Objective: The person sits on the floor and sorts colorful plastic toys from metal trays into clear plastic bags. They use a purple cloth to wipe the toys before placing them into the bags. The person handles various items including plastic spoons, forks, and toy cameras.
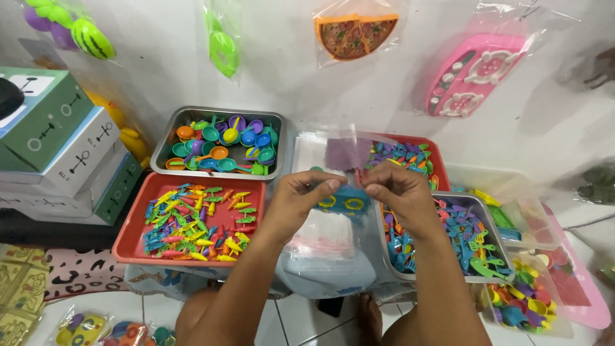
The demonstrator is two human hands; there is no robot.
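In the middle of the frame both hands are closed on the top edge of a small clear plastic bag (pixel 343 172). The left hand (pixel 301 195) pinches its left side and the right hand (pixel 397 192) pinches its right side. Inside the bag there is a blue toy piece with yellow rings (pixel 343 202) and something purple higher up.

Under the hands lies a stack of clear bags (pixel 320 236). At the left of them, a red tray (pixel 128 247) holds small colourful toy vegetables. Above it, a metal tray (pixel 161 154) holds toy pans and spoons. At the right, a grey tray (pixel 490 277) holds blue and green toy utensils. A pink toy stove (pixel 477 75) in a bag hangs on the wall, upper right.
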